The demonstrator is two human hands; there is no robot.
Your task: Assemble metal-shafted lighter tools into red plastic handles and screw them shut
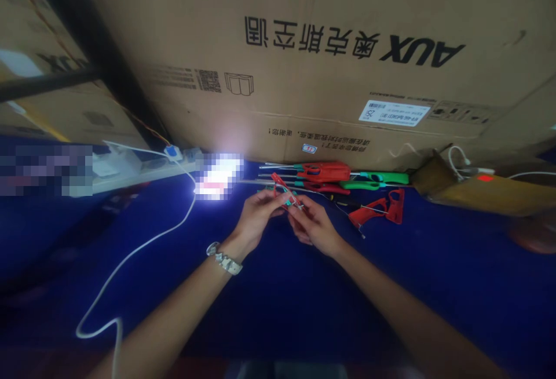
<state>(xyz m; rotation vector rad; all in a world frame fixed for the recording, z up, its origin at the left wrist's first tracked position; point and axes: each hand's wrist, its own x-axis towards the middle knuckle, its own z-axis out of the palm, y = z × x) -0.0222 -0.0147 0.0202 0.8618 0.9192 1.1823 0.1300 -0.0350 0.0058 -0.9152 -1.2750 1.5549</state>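
Note:
Both my hands meet in the middle over the blue cloth. My left hand (257, 217), with a watch on its wrist, pinches a red lighter housing (278, 179) from the left. Fingers of my right hand (313, 225) close on the same piece from the other side. A bit of teal and thin white parts show between the fingertips; the rest is covered. Beyond the hands lie red utility lighters (328, 170) and a green lighter (377, 178). Loose red housing pieces (368, 212) lie to the right, near a dark-handled screwdriver (343, 200).
A large cardboard box (313, 89) walls off the back. A bright blurred screen (219, 176) stands left of my hands, with a white cable (143, 246) trailing forward. A power strip (125, 173) lies farther left; a yellow-brown open box (486, 193) is at right.

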